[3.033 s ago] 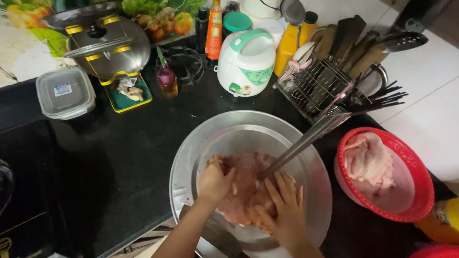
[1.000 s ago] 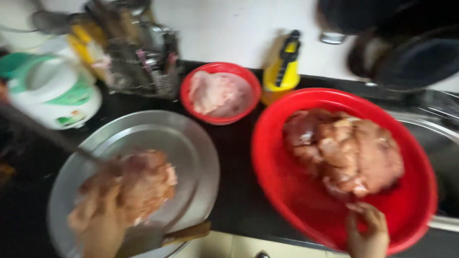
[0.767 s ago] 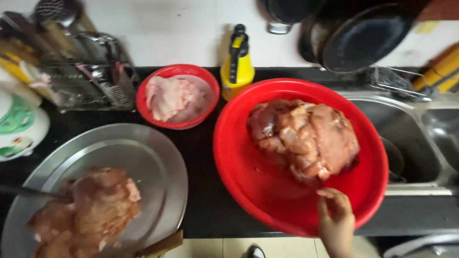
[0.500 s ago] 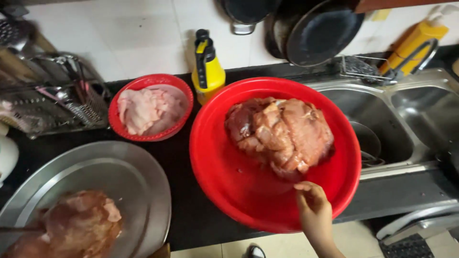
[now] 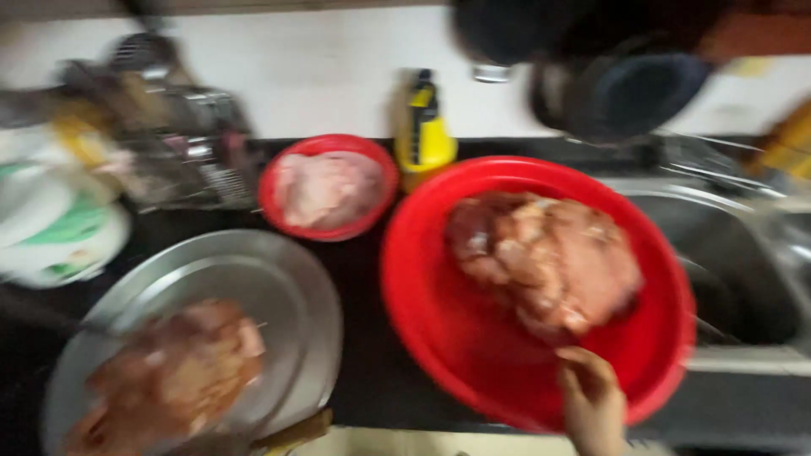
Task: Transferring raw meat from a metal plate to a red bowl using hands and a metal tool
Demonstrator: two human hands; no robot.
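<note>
The view is blurred. My right hand point(image 5: 591, 401) sits at the near rim of a large red basin point(image 5: 422, 295), fingers curled over the edge just below a big heap of raw marinated meat point(image 5: 545, 262). At lower left a round steel tray point(image 5: 279, 295) holds another pile of raw meat point(image 5: 173, 376). My left hand does not show.
A small red bowl point(image 5: 372, 160) of pale meat stands behind the tray, with a yellow bottle point(image 5: 422, 127) beside it. A white-and-green rice cooker point(image 5: 55, 228) and a utensil rack point(image 5: 182, 143) are at the left; a steel sink point(image 5: 743, 245) at the right; dark pans point(image 5: 625, 89) hang above.
The view has swung back to the left, so the steel tray and rice cooker show more. My right hand stays at the red basin's near rim.
</note>
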